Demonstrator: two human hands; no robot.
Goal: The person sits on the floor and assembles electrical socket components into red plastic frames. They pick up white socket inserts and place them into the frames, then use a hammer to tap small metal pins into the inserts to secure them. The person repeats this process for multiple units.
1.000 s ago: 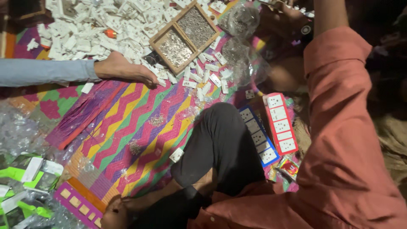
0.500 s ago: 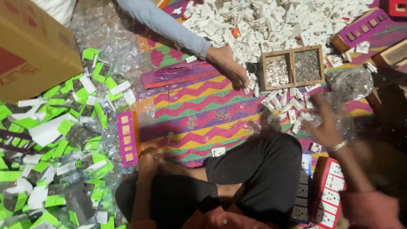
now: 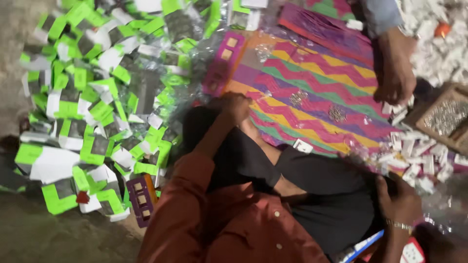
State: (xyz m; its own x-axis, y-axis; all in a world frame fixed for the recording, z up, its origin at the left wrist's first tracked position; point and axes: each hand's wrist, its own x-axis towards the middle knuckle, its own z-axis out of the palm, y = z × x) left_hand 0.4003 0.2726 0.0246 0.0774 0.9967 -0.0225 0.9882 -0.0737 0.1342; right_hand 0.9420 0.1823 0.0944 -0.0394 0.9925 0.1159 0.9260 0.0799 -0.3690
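My left hand (image 3: 235,106), at the end of a rust-orange sleeve, rests curled on my raised knee in black trousers (image 3: 312,185), at the edge of a zigzag-patterned mat (image 3: 312,92). A pink strip with square slots (image 3: 222,63) lies just beyond it. My right hand (image 3: 399,197), with a bracelet at the wrist, lies on my thigh beside a scatter of small white parts (image 3: 419,158); its fingers are blurred. Another person's hand (image 3: 395,73), in a blue sleeve, is pressed on the mat near the white parts.
A big heap of green-and-white cards (image 3: 97,102) covers the floor at left, with a purple slotted strip (image 3: 141,199) at its near edge. A wooden tray of small metal pieces (image 3: 446,117) sits at right. Crumpled clear plastic (image 3: 195,29) lies at the top.
The view has swung left toward the green card heap. My left hand now sits on my knee. My right hand has come down from the plastic bag to my thigh.
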